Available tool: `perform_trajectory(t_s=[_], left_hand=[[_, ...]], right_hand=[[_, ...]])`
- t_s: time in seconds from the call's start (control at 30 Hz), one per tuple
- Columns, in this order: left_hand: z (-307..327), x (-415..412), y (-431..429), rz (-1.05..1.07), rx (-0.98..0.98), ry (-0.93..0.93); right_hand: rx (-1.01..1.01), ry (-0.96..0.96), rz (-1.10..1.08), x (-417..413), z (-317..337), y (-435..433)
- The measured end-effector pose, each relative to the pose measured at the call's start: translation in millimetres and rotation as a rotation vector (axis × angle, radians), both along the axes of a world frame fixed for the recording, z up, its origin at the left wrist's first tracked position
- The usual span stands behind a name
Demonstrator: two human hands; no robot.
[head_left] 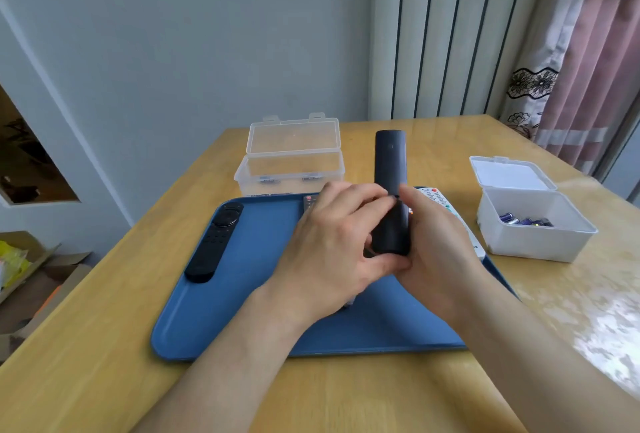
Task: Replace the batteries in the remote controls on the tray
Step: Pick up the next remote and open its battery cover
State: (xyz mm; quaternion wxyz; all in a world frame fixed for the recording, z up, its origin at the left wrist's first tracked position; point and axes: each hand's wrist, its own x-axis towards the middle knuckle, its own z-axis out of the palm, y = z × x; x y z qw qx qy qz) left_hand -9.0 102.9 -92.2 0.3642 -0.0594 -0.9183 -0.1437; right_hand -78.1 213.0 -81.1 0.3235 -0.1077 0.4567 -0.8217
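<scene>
I hold a long dark remote [390,169] back side up above the blue tray [249,311]. My left hand [332,252] grips its lower left side, fingertips at the seam across its back. My right hand [436,245] wraps its lower right side, thumb at the same seam. A black remote [214,245] lies on the tray's left. A white remote [457,221] with coloured buttons lies at the tray's right, partly behind my right hand. Another dark remote [309,202] peeks out behind my left hand.
A clear plastic box [291,169] with its lid up stands behind the tray. A white box [533,225] holding several batteries sits open at the right on the wooden table [104,346]. Cardboard boxes lie on the floor at the left.
</scene>
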Motion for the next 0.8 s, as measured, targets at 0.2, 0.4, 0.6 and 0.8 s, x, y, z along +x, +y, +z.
perform_trajectory(t_s=[0.2, 0.4, 0.6, 0.8], left_hand=[[-1.8, -1.6, -4.1, 0.025, -0.191, 0.118], [6.6, 4.7, 1.3, 0.031, 0.034, 0.196], [23.6, 9.8, -56.2, 0.196, 0.629, -0.018], [21.2, 38.8, -99.2, 0.197, 0.409, -0.894]], right_hand=[[0.059, 0.034, -0.040, -1.7, 3.0, 2.0], [0.130, 0.176, -0.009, 3.9, 0.9, -0.2], [0.214, 0.357, -0.002, 2.9, -5.4, -0.5], [0.172, 0.349, 0.062, 4.2, -10.5, -5.3]])
